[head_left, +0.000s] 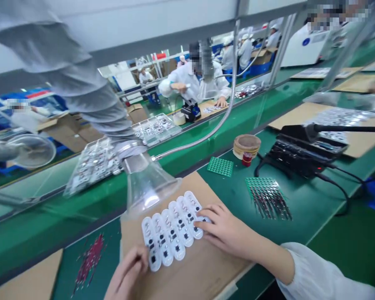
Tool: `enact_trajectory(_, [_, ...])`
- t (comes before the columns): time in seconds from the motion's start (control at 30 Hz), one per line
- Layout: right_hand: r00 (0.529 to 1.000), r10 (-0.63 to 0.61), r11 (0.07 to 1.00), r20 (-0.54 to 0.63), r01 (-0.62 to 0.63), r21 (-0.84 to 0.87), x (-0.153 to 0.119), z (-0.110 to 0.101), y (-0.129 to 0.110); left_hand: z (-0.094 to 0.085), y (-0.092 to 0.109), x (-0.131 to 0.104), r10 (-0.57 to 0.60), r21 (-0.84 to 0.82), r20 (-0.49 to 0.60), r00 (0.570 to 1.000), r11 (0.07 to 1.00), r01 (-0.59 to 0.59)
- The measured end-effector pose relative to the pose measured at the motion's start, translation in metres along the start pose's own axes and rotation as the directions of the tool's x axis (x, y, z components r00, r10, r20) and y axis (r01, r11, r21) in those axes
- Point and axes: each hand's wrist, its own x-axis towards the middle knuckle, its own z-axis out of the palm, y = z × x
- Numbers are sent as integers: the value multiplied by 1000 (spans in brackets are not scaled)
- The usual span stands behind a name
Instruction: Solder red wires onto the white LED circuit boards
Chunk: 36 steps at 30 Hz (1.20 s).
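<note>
Several white oval pieces (172, 234) with small black parts and thin wires lie side by side in a slanted row on a brown board (187, 275). At the row's right end, my right hand (221, 229) rests with its fingers spread, touching the last pieces. By the left end is my left hand (131, 266), its fingers curled and blurred beside the first piece; whether anything is between them is hidden. A clear funnel hood (150, 183) on a grey duct hangs just above the row's far side.
Red wires (90, 260) lie at left. On the right are a green grid board (220, 166), another with wires (268, 198), a tape roll (246, 146), a red spool (246, 159) and a black tool stand (300, 152). A co-worker (193, 79) sits across.
</note>
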Motion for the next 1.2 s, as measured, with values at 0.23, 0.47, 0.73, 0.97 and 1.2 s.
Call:
enact_trajectory(0.23, [1000, -18, 1000, -9, 18, -15, -1, 3, 5, 50, 47, 34, 189, 98, 172, 967, 973, -208])
enact_trajectory(0.47, [993, -117, 992, 11, 116, 44, -2, 2, 9, 57, 35, 44, 196, 156, 18, 980, 968, -197])
enact_trajectory(0.73, [995, -57, 994, -81, 64, 92, 8, -2, -16, 77, 71, 32, 272, 150, 136, 953, 945, -291])
enact_trajectory(0.97, [983, -32, 913, 179, -44, 406, -7, -45, -12, 64, 68, 16, 80, 141, 242, 967, 983, -117])
enact_trajectory(1.2, [953, 302, 815, -36, -239, 528, -60, -80, 21, 16, 26, 43, 263, 314, 54, 963, 911, -266])
